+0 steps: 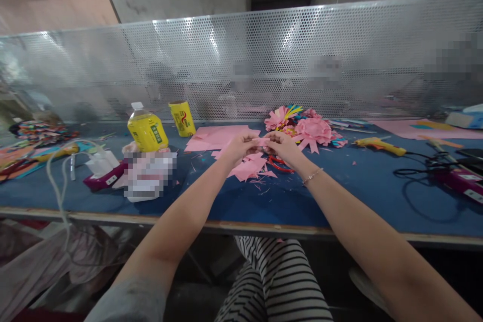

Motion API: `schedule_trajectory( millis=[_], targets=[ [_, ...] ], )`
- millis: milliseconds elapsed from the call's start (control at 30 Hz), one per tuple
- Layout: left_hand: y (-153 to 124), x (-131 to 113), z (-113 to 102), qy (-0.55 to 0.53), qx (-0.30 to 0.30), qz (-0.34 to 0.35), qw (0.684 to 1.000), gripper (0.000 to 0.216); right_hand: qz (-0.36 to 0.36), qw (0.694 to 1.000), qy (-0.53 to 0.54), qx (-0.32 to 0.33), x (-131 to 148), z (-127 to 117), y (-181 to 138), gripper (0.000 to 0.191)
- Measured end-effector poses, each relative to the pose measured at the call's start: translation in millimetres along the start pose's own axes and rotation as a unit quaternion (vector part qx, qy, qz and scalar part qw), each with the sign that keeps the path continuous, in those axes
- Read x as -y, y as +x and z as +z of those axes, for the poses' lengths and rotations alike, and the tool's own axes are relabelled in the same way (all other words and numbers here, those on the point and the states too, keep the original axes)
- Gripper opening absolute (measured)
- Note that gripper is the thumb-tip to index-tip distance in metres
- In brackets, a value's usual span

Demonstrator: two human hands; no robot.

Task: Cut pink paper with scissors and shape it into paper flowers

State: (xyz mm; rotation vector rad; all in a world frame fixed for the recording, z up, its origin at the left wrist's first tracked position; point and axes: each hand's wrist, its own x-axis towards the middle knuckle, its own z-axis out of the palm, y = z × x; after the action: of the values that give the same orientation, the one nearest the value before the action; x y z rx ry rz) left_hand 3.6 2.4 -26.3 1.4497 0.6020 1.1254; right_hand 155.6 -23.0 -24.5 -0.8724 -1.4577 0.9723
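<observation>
Bench [113, 196], left to right: yellow bottle [146, 131] and yellow can [182, 117] near the far edge. Mid-bench, left hand [241, 144] and right hand [281, 145] both pinch 1 small pink paper piece [261, 141], fingers closed on it, above pink scraps [251, 166] and red scissors [279, 163]. Finished paper flowers [307, 128] sit just right; uncut pink sheets [219, 137] remain, so work looks partway done. Glue gun [379, 145] further right.

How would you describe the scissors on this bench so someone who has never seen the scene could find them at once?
Start at the long blue table and go to its middle, where the left hand and right hand meet over a small pink paper piece. Just below the right hand, beside the pile of pink paper scraps, lie the scissors. Their red loop handles set them apart from the flat pink paper around them.
</observation>
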Motion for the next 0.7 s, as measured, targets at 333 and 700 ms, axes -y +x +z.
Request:
schedule_trajectory(
  millis=[333, 700],
  targets=[
    [1.3, 0.2, -0.5, -0.006, 0.007, -0.005, 1.0, 0.018, 0.007, 1.0, 0.008, -0.005, 1.2, 0.4, -1.3, 0.016],
    [-1.5, -2.8, 4.3, 0.037, 0.006, -0.01, 0.999, 0.017, -0.015, 0.996, -0.088, -0.012, -0.6, -1.9, -0.2, 0.011]
  ],
)
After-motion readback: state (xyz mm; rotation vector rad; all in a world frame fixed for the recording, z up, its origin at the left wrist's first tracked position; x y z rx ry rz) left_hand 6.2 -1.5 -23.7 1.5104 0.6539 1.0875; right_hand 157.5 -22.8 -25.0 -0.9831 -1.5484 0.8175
